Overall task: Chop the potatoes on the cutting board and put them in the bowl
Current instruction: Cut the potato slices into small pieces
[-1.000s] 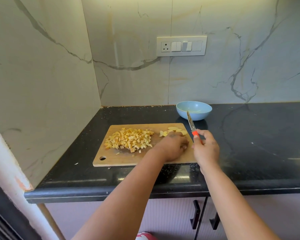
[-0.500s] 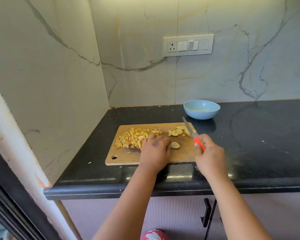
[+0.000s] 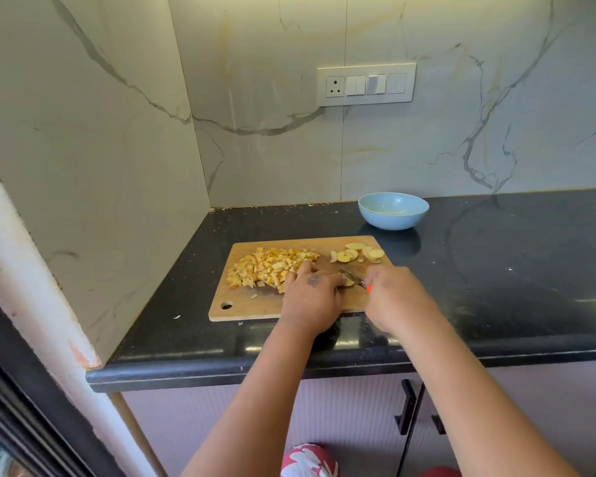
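Observation:
A wooden cutting board (image 3: 252, 306) lies on the black counter. A heap of diced potato (image 3: 269, 266) covers its left half, and several round potato slices (image 3: 356, 254) lie at its far right corner. My left hand (image 3: 312, 297) rests on the board and holds down a potato slice (image 3: 348, 282), mostly hidden under its fingers. My right hand (image 3: 396, 297) grips an orange-handled knife (image 3: 353, 277), its blade pointing left onto that slice. The light blue bowl (image 3: 393, 211) stands behind the board, with no potato showing in it.
The black counter (image 3: 496, 270) runs to the right. Marble walls close the left side and back, with a switch panel (image 3: 366, 85) above the bowl. Cabinet doors with black handles (image 3: 405, 406) lie below the counter edge.
My left hand pulled one slice from the pile toward the board's middle and now holds it down. The knife swung from pointing away to lying leftward, low over that slice.

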`<state>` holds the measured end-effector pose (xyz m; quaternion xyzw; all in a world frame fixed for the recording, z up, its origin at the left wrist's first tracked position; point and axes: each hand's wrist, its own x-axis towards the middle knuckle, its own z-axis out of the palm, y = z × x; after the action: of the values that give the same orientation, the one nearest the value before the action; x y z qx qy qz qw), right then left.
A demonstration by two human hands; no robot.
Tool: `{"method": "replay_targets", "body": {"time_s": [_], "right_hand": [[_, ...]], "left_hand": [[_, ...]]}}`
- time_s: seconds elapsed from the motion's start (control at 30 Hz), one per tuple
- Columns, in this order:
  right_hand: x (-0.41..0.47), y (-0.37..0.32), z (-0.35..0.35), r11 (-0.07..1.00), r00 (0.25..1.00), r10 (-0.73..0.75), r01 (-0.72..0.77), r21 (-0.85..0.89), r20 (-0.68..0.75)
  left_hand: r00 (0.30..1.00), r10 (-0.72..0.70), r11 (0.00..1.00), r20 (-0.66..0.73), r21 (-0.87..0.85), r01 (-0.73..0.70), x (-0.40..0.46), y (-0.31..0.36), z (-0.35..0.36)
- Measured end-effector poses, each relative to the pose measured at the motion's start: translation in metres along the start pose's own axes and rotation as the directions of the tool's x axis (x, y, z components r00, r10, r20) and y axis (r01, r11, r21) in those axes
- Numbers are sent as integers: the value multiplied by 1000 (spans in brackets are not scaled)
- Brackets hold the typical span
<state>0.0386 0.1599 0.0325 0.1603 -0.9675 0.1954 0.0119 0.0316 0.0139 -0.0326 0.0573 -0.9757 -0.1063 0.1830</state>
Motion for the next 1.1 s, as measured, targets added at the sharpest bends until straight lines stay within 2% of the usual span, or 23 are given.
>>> {"method": "replay_targets", "body": {"time_s": [0.13, 0.23, 0.37, 0.43, 0.5, 0.67, 0.9, 1.1], "right_hand": [[4, 3, -33, 967, 990, 30, 6, -254, 135], [-10, 16, -46, 956, 988, -16, 60, -286, 154], [-25, 31, -24, 994, 990, -36, 50, 99, -139], [-23, 33, -3, 980, 978, -57, 93, 175, -202], [-22, 32, 14, 976, 976, -81, 119, 182, -203], [-17, 23, 28, 992, 989, -74, 86, 94, -127], [-1, 2, 1, 997, 997, -78, 78, -13, 8], [0, -5, -48, 948, 985, -13, 68, -312, 173]], "left_hand": [[999, -15, 1000, 32, -9, 15, -2, 1, -4], [999, -20, 999, 37, -41, 21, -4, 2, -6], [999, -44, 993, -11, -107, 43, -4, 3, -10], [999, -41, 992, -8, -116, 40, -5, 3, -10], [999, -44, 993, -8, -114, 43, -6, 3, -9], [998, -42, 995, -36, -87, 39, -5, 3, -7], [998, -40, 997, -38, -68, 37, -7, 2, -8], [999, -34, 998, -15, -51, 34, -7, 4, -9]]}}
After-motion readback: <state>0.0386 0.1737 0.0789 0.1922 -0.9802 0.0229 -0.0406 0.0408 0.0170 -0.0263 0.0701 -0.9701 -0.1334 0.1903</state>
